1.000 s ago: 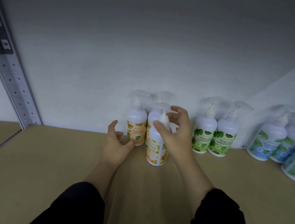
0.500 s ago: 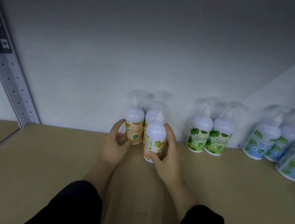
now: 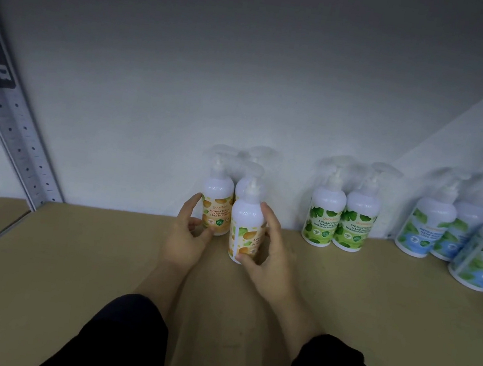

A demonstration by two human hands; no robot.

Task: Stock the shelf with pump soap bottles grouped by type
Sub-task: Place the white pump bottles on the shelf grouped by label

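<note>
1. Currently, a person's two bare hands reach onto a tan shelf (image 3: 65, 282) towards a cluster of orange-labelled soap bottles standing near the pale back wall (image 3: 153, 93).
2. The right hand (image 3: 270, 258) is curled round the front orange bottle (image 3: 246, 227), thumb at its base and fingers up its right side. The bottle stands upright on the shelf, its label turned partly to the left.
3. The left hand (image 3: 189, 234) curves round the rear-left orange bottle (image 3: 217, 204), fingers bent at its left side and thumb near its base. Whether it truly grips or only steadies the bottle is hard to tell.
4. A third orange bottle (image 3: 244, 185) stands behind the front one, mostly hidden.
5. Further right stand two green-labelled bottles (image 3: 340, 224) touching each other, and well beyond them three blue-labelled bottles (image 3: 455, 241) at the shelf's right end.
6. The step in hand seems to be settling the front orange bottle into its group.
7. The next move likely calls for turning that bottle so its label faces forward, then letting go without knocking its neighbours.
</note>
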